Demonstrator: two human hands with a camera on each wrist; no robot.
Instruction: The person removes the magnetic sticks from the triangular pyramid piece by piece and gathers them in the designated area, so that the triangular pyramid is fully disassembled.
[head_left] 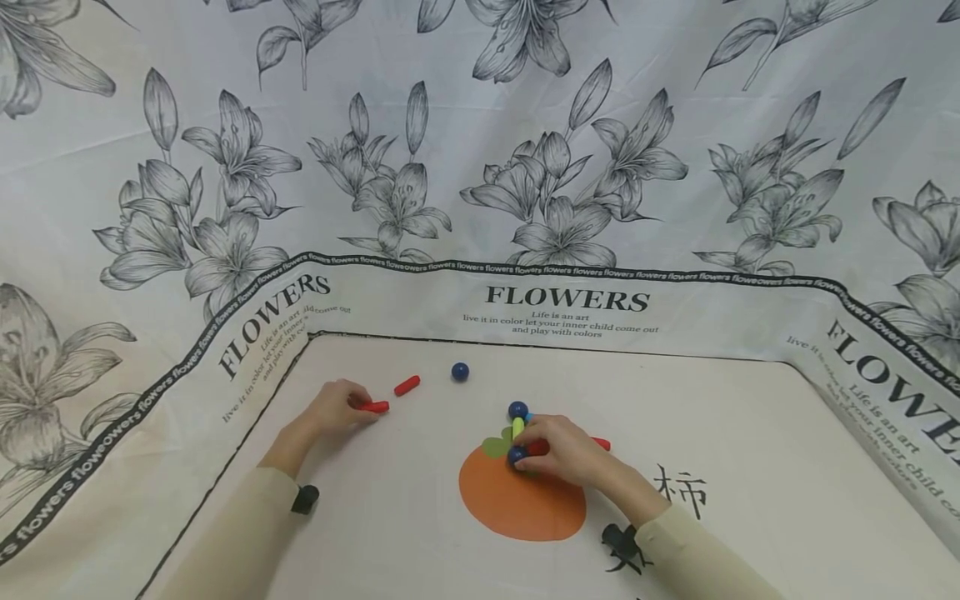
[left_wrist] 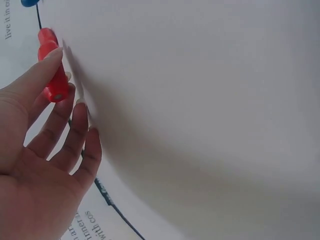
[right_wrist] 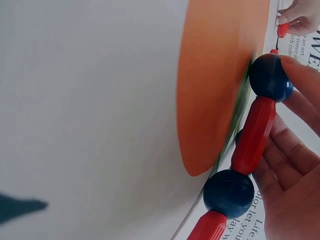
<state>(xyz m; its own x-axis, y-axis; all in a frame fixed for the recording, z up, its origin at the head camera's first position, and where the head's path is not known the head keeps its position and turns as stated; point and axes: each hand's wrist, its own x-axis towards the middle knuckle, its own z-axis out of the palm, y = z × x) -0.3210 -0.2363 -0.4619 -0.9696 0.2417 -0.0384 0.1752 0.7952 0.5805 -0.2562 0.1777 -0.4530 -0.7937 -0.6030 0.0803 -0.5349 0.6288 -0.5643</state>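
In the head view my left hand [head_left: 341, 407] pinches a short red rod [head_left: 375, 407] between thumb and fingers. The left wrist view shows this red rod [left_wrist: 57, 82] with a flat grey end. A second red rod [head_left: 407, 385] lies just beyond it. My right hand [head_left: 561, 448] grips a dark blue ball [head_left: 516, 457] over the orange fruit print. From that ball [right_wrist: 270, 77] a red rod [right_wrist: 254, 135] runs to another blue ball [right_wrist: 229, 194], then to a further red rod [right_wrist: 207, 227]. A yellow-green rod [head_left: 518, 428] leads to a far blue ball [head_left: 518, 409]. Fingers hide part of the structure.
A loose blue ball [head_left: 460, 372] sits toward the back of the white tabletop [head_left: 390, 517]. The orange fruit print [head_left: 517, 504] and black characters mark the surface. A flower-patterned cloth [head_left: 450, 208] rises behind and at both sides.
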